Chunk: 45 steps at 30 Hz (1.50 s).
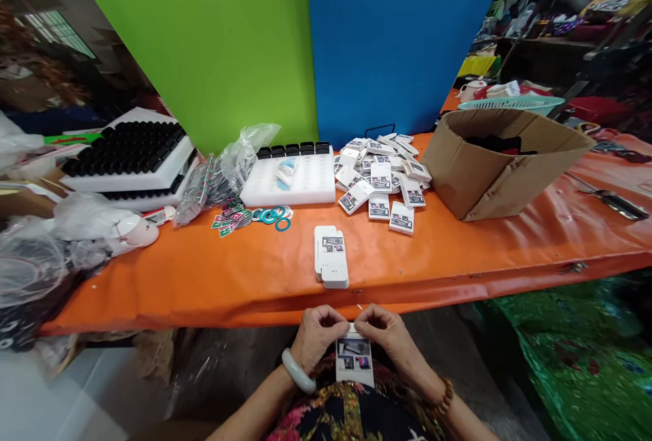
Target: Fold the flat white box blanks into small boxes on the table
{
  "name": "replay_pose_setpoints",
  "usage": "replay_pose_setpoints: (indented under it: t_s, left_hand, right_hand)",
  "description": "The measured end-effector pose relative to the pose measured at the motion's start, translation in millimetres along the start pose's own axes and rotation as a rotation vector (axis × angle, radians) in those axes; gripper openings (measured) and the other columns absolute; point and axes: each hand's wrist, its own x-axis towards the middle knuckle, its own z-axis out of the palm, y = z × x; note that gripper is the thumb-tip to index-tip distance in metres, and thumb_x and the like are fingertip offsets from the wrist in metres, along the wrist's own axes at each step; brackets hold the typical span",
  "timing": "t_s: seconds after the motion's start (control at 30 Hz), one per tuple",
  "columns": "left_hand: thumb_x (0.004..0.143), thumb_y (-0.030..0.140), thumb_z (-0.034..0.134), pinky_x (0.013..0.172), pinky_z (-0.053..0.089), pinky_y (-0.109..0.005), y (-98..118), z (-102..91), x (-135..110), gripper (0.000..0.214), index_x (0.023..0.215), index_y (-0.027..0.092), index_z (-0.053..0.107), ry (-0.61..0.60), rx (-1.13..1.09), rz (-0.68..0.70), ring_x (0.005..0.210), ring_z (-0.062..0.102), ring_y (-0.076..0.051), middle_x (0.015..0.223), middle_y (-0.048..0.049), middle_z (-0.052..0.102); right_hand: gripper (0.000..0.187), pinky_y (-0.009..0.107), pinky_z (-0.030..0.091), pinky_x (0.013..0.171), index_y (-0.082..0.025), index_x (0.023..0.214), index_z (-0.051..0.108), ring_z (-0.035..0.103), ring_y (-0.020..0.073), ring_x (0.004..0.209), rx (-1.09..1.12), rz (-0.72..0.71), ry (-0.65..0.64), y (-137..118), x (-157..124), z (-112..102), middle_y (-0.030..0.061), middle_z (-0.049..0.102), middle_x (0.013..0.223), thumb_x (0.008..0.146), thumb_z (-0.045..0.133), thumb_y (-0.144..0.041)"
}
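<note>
Just off the table's front edge, a small white printed box is held over my lap. My left hand pinches its upper left corner between thumb and fingers. The upper right corner is pinched by my right hand in the same way. Pictures of a device show on the box's face. Straight ahead on the table lies a stack of flat, unfolded white boxes. Farther back is a heap of folded white boxes.
An orange cover spans the table. A cardboard box stands right of the heap. White foam trays hold black pieces, with more black pieces at left. Teal rings, stickers and plastic bags lie near the middle tray.
</note>
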Motion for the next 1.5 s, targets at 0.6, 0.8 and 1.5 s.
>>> replay_pose_setpoints:
  t_s: [0.6,0.8,1.5]
  left_hand:
    - [0.073,0.030,0.064,0.071,0.049,-0.027,6,-5.0,10,0.026,0.094,0.015,0.066,0.059,0.054,0.181,0.077,0.062,-0.017,0.087,-0.0060,0.068]
    - [0.076,0.024,0.060,0.085,0.049,-0.035,25,-12.8,38,0.030,0.105,0.018,0.063,0.304,0.195,0.410,0.094,0.061,-0.020,0.100,-0.0077,0.064]
    - [0.071,0.007,0.060,0.103,0.037,-0.046,-13,-14.4,72,0.064,0.132,0.015,0.041,0.409,0.631,0.531,0.127,0.040,-0.029,0.136,-0.0165,0.041]
  right_hand:
    - [0.026,0.024,0.042,0.052,-0.016,0.067,0.061,0.053,0.0118,0.055,-0.337,-0.130,-0.133,-58,43,-32,-0.0003,0.060,0.061,0.067,0.071,-0.039]
    - [0.043,0.028,0.050,0.063,-0.020,0.103,0.047,0.061,0.0130,0.071,-0.082,-0.599,0.557,-147,112,-54,0.0026,0.057,0.093,0.072,0.066,-0.042]
    - [0.015,0.024,0.037,0.059,-0.015,0.081,0.058,0.057,0.0193,0.077,-1.207,-0.289,0.038,-108,153,32,0.0085,0.063,0.085,0.067,0.062,-0.014]
